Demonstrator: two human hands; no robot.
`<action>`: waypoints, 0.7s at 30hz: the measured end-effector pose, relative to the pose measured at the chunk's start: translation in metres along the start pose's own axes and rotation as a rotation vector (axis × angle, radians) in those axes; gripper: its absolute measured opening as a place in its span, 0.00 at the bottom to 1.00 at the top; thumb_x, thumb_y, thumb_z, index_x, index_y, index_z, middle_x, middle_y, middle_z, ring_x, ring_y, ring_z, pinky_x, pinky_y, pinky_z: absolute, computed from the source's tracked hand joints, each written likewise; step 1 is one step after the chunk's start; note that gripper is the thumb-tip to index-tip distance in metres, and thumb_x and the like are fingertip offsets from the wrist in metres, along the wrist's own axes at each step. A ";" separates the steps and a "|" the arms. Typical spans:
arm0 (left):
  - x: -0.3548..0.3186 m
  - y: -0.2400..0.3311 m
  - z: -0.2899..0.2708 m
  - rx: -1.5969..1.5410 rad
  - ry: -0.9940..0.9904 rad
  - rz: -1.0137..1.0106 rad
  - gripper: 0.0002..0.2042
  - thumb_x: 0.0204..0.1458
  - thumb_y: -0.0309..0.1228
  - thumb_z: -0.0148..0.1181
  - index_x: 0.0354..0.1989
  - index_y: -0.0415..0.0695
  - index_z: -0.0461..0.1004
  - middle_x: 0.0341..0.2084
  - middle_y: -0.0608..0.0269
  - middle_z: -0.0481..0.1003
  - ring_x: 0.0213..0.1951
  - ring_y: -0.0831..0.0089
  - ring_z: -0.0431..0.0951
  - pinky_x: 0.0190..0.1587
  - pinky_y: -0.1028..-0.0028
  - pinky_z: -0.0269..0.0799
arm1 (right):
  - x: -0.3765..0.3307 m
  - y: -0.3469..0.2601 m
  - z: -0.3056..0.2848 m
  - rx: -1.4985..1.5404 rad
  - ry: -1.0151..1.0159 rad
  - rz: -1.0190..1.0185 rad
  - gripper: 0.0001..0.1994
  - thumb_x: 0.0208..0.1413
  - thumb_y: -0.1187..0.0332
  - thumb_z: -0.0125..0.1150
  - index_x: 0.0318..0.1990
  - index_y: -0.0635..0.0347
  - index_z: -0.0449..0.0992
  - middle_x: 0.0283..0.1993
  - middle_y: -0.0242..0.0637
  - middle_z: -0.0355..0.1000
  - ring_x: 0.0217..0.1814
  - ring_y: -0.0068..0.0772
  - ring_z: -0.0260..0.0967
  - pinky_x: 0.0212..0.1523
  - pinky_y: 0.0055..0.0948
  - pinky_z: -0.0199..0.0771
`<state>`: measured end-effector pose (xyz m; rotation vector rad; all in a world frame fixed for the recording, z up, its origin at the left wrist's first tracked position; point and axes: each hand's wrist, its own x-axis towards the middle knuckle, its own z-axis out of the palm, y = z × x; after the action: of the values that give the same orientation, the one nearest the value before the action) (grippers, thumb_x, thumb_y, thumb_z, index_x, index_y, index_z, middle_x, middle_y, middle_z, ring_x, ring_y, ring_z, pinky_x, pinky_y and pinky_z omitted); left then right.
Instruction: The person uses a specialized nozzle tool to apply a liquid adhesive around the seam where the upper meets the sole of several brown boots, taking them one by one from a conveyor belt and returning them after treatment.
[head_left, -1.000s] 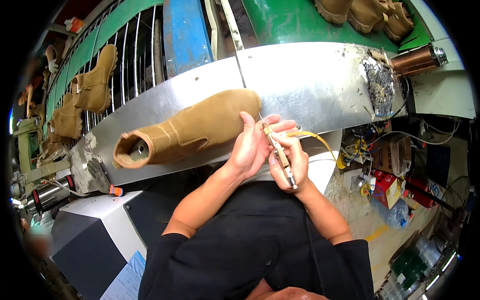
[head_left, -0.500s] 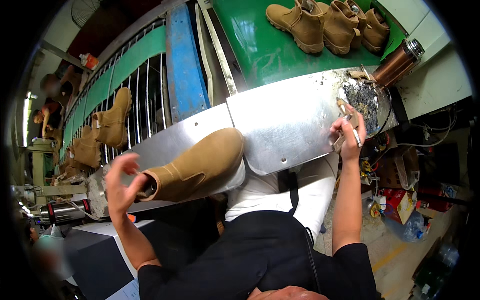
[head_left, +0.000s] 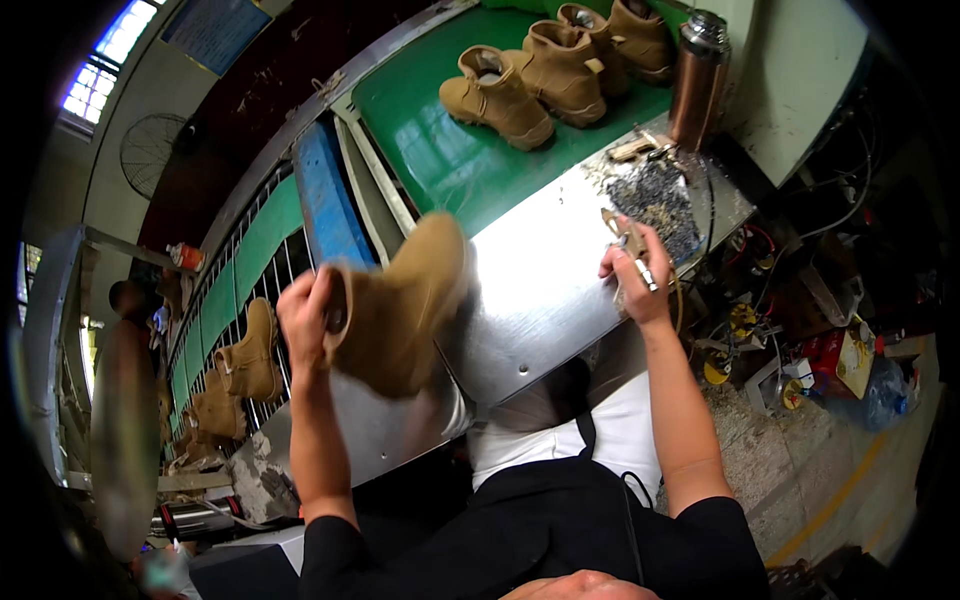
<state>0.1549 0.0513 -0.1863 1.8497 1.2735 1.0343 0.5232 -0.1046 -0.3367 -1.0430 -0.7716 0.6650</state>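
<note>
My left hand (head_left: 303,318) is closed on the shaft rim of a tan ankle boot (head_left: 405,300). The boot is held up over the metal bench top (head_left: 535,270), toe pointing away, and its edges are blurred by motion. Over the right part of the bench my right hand (head_left: 643,262) grips a small metal hand tool (head_left: 648,277) with brass-coloured parts. A thin yellowish hose (head_left: 679,305) hangs below that hand. The tool's tip points toward the far left, apart from the boot. My fingers partly hide the tool's body.
Several tan boots (head_left: 488,100) stand on a green surface (head_left: 410,115) behind the bench. A copper-coloured flask (head_left: 697,90) stands beside a dark, crusty patch (head_left: 655,205). More boots (head_left: 250,355) sit on a wire rack at left. Cables and boxes (head_left: 835,360) clutter the floor at right.
My left hand, open beside the boot's shaft before, has taken hold of it. The boot has been raised off the bench and turned. The whole view has shifted; my right hand keeps the tool.
</note>
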 end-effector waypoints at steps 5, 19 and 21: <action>0.152 0.014 0.147 -0.083 0.077 0.049 0.17 0.55 0.41 0.64 0.26 0.38 0.79 0.19 0.72 0.73 0.23 0.83 0.67 0.27 0.76 0.64 | 0.004 -0.002 -0.015 -0.039 0.027 -0.022 0.22 0.55 0.71 0.54 0.56 0.73 0.65 0.29 0.37 0.72 0.28 0.25 0.70 0.32 0.24 0.73; 0.051 -0.127 0.036 0.315 -0.222 0.029 0.23 0.55 0.39 0.64 0.58 0.45 0.72 0.47 0.53 0.78 0.47 0.63 0.79 0.50 0.66 0.75 | -0.002 -0.008 -0.001 -0.013 0.013 0.073 0.24 0.56 0.71 0.54 0.60 0.71 0.61 0.30 0.36 0.70 0.29 0.26 0.68 0.34 0.26 0.73; 0.051 -0.169 -0.048 0.366 0.020 0.009 0.21 0.53 0.35 0.65 0.55 0.45 0.74 0.46 0.55 0.78 0.46 0.65 0.79 0.49 0.67 0.75 | -0.001 -0.006 -0.003 -0.005 0.016 0.070 0.26 0.57 0.70 0.55 0.62 0.70 0.59 0.29 0.37 0.70 0.29 0.27 0.68 0.34 0.27 0.73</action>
<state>0.0513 0.1558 -0.2952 2.1181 1.5482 0.8677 0.5256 -0.1091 -0.3325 -1.0826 -0.7253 0.7139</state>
